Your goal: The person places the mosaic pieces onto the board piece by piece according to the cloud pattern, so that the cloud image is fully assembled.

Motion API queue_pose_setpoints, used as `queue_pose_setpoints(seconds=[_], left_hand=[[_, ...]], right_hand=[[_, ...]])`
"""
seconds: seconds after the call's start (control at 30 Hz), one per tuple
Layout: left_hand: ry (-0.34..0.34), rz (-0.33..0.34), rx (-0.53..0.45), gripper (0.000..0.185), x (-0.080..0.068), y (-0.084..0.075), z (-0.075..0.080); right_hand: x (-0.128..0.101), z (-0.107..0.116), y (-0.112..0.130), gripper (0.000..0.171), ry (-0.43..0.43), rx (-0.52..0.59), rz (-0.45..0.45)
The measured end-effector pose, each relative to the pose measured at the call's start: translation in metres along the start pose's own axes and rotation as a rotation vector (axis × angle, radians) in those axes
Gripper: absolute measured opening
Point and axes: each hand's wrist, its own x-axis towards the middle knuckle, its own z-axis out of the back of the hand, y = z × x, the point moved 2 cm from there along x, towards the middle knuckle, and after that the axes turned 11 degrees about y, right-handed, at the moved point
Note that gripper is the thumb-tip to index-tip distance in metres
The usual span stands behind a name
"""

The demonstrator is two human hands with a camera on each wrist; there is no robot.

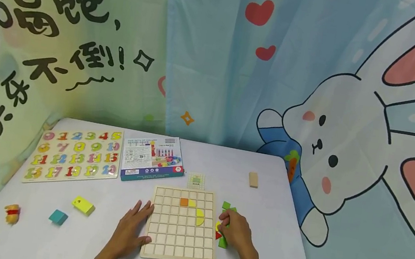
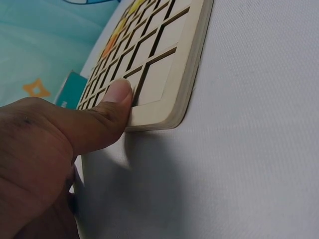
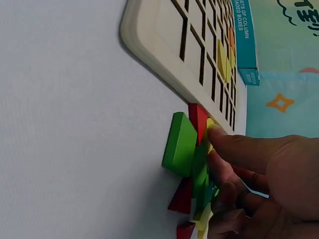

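Left hand (image 1: 133,230) flat on table (image 1: 281,228), fingers straight, thumb (image 2: 112,107) pressing near-left corner of wooden grid board (image 1: 178,253); nothing gripped. Board lies centre-near on table, orange square (image 1: 183,202) and yellow pieces (image 1: 199,217) seated in far rows. Right hand (image 1: 235,230) just right of board, fingers curled down onto pile of coloured pieces (image 3: 187,149), fingertip (image 3: 215,133) on yellow one; green block (image 3: 178,144) outermost. Grip on any single piece: cannot tell. Number puzzle (image 1: 76,154) and teal box (image 1: 152,158) far-left.
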Motion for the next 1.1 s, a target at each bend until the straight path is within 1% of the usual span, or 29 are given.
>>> queue_pose_setpoints(seconds=[0.1,0.23,0.33,0.47,0.57,0.7,0.8,0.9,1.1], left_hand=[[-0.003,-0.002,0.003,0.094,0.000,0.000,0.000],[-0.005,-0.006,0.001,0.094,-0.001,0.000,-0.002],[-0.009,-0.005,0.001,0.094,0.000,0.001,-0.003],[-0.008,0.005,-0.002,0.094,0.000,0.002,-0.004],[-0.005,0.005,-0.007,0.094,0.000,0.002,-0.003],[-0.010,0.004,-0.013,0.094,-0.002,0.001,-0.001],[-0.007,0.011,-0.016,0.094,-0.003,0.001,-0.001],[-0.001,0.011,-0.016,0.094,-0.003,0.001,-0.001],[-0.010,-0.010,-0.006,0.094,0.000,0.001,-0.001]], right_hand=[[-0.002,-0.001,0.000,0.027,0.027,-0.011,0.013],[-0.005,-0.004,-0.001,0.024,0.042,-0.048,0.025],[-0.007,-0.005,-0.002,0.022,0.042,-0.041,0.028],[-0.009,-0.004,-0.003,0.024,0.023,-0.014,0.032],[-0.010,-0.003,0.001,0.024,-0.017,0.028,0.053],[-0.004,-0.005,0.016,0.022,-0.074,0.083,0.119],[0.007,-0.012,0.032,0.020,-0.085,0.100,0.147],[0.021,-0.021,0.048,0.019,-0.079,0.105,0.165],[0.047,-0.040,0.077,0.014,-0.056,0.080,0.251]])
